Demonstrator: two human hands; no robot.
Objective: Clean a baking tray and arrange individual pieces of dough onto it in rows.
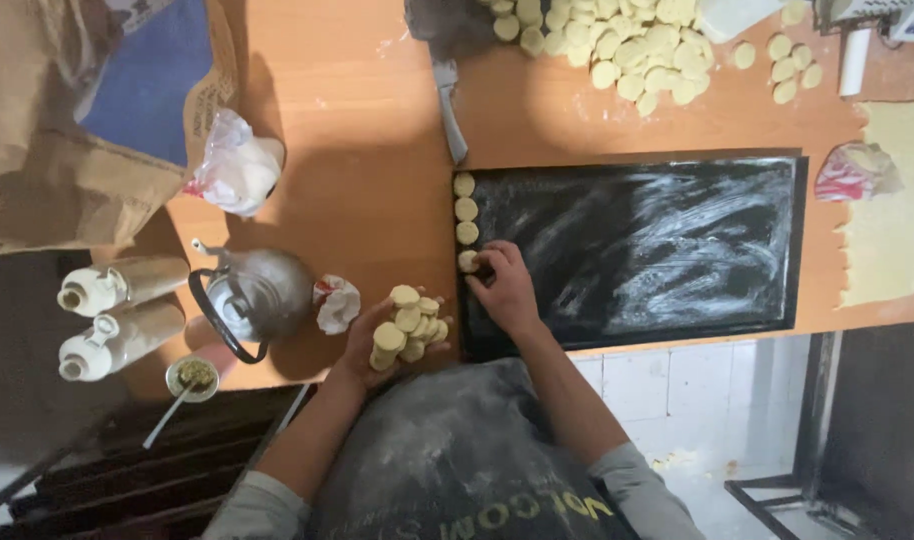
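Note:
A black, flour-streaked baking tray (677, 250) lies on the wooden table. Three round dough discs (465, 208) sit in a column along its left edge. My right hand (504, 285) presses a fourth dough disc (468, 261) onto the tray just below them, fingers closed on it. My left hand (372, 345) is palm up beside the tray's left edge, holding a stack of several dough discs (409, 325).
A big heap of cut discs (617, 40) lies at the back, a knife (449, 105) beside it. Rolled dough sheet (897, 200) is at right. A metal kettle (252, 295), two white bottles (117, 310), a small cup with spoon (192, 375) and crumpled bags stand left.

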